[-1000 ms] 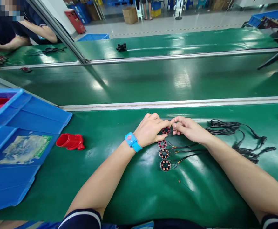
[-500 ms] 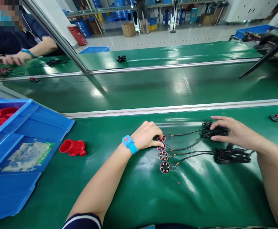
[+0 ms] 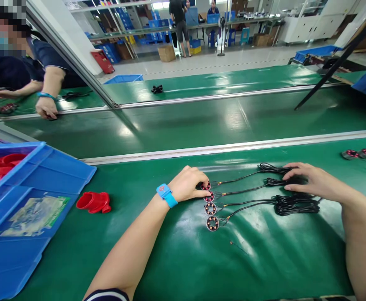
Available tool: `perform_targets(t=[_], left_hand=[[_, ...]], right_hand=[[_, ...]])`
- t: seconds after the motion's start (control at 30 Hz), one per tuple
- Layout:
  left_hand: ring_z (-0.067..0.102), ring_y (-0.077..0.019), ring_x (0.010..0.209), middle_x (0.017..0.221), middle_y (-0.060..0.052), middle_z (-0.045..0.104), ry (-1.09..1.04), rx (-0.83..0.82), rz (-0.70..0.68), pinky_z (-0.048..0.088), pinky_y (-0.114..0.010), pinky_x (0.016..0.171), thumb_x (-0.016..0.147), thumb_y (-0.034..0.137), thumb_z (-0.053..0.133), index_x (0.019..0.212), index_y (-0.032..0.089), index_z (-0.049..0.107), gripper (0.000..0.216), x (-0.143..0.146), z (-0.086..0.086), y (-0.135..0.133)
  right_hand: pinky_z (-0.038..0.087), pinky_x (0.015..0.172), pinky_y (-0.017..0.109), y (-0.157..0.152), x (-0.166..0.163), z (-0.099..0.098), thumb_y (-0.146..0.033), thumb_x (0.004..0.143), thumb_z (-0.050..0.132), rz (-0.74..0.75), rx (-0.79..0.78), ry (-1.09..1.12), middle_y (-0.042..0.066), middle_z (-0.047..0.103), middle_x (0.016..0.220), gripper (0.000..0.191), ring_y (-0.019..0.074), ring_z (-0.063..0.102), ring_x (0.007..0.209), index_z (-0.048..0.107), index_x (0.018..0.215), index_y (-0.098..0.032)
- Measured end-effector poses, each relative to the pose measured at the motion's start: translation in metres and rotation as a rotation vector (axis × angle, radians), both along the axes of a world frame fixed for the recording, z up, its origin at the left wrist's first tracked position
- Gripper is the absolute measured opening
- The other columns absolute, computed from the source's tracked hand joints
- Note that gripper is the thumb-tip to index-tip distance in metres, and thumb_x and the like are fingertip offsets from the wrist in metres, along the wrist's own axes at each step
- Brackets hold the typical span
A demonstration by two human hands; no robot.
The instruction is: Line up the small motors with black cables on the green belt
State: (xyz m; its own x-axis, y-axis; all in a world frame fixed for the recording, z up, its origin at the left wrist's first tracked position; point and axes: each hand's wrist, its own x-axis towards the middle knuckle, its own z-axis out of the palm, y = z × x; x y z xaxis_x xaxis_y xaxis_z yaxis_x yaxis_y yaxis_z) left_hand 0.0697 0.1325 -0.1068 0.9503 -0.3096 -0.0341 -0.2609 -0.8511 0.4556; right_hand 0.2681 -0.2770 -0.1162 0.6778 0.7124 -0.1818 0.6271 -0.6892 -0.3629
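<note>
4 small round stator rings wound with copper coils (image 3: 210, 203) lie in a short slanted column on the green mat-covered workbench (image 3: 183, 259), about midway along it and closer to its far rail than to its near edge. Each ring trails a thin black lead with coloured wire ends (image 3: 248, 190) that runs rightward to a bundle of coiled black cable (image 3: 295, 204).

The left hand (image 3: 187, 184), with a bright blue wrist strap (image 3: 166, 195) on its wrist, rests on the mat just left of the column; its fingers are curled, and the fingertips (image 3: 203, 185) touch the ring farthest from the person and the one next to it. It pinches rather than grips: nothing is lifted. The 2 nearer rings lie free of it.

The right hand (image 3: 311, 182) lies flat, palm down, fingers stretched leftward and only slightly spread, pressing on the upper coiled cables; the lower bundle sits just beside it, toward the near edge.

Well to the left, a red plastic pipe-shaped fitting (image 3: 94, 202) lies on the mat beside a blue plastic bin (image 3: 38, 175) at the left edge. Near the right edge, 2 more rings with red windings (image 3: 358, 154) lie apart.
</note>
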Motion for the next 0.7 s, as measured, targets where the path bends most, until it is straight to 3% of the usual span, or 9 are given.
perform_targets(t=[0.17, 0.37, 0.53, 0.7], left_hand=[[0.061, -0.0193, 0.101, 0.108, 0.002, 0.071, -0.002, -0.030, -0.001, 0.032, -0.031, 0.085, 0.083, 0.040, 0.080, 0.087, 0.022, 0.067, 0.023, 0.001, 0.000, -0.001], [0.063, -0.0189, 0.100, 0.107, 0.002, 0.071, 0.001, -0.041, 0.001, 0.034, -0.030, 0.085, 0.083, 0.039, 0.080, 0.085, 0.022, 0.066, 0.022, 0.002, 0.000, -0.002], [0.063, -0.0187, 0.099, 0.106, 0.002, 0.071, 0.000, -0.043, -0.001, 0.034, -0.030, 0.086, 0.083, 0.038, 0.080, 0.085, 0.022, 0.066, 0.021, 0.002, -0.002, -0.002], [0.059, -0.0197, 0.102, 0.109, 0.001, 0.068, -0.022, -0.028, 0.000, 0.034, -0.031, 0.086, 0.082, 0.038, 0.081, 0.088, 0.022, 0.066, 0.023, 0.000, 0.000, -0.004]], right_hand=[[0.046, 0.100, 0.047, -0.020, 0.012, -0.004, -0.068, 0.073, 0.064, -0.017, -0.030, -0.120, 0.002, 0.059, 0.132, 0.043, 0.0294, 0.057, 0.116, 0.075, 0.098, -0.035], [0.050, 0.085, 0.039, -0.040, 0.023, -0.013, -0.051, 0.081, 0.045, -0.061, 0.007, -0.293, 0.001, 0.068, 0.113, 0.034, 0.0233, 0.063, 0.102, 0.068, 0.096, -0.030], [0.045, 0.070, 0.040, -0.044, 0.023, -0.007, -0.048, 0.080, 0.040, -0.176, -0.174, -0.554, 0.006, 0.068, 0.105, 0.038, 0.0265, 0.062, 0.086, 0.066, 0.099, -0.026], [0.043, 0.072, 0.040, -0.056, 0.024, -0.001, -0.029, 0.078, 0.041, -0.231, -0.361, -0.607, 0.004, 0.068, 0.111, 0.038, 0.0264, 0.064, 0.091, 0.071, 0.102, -0.029]])
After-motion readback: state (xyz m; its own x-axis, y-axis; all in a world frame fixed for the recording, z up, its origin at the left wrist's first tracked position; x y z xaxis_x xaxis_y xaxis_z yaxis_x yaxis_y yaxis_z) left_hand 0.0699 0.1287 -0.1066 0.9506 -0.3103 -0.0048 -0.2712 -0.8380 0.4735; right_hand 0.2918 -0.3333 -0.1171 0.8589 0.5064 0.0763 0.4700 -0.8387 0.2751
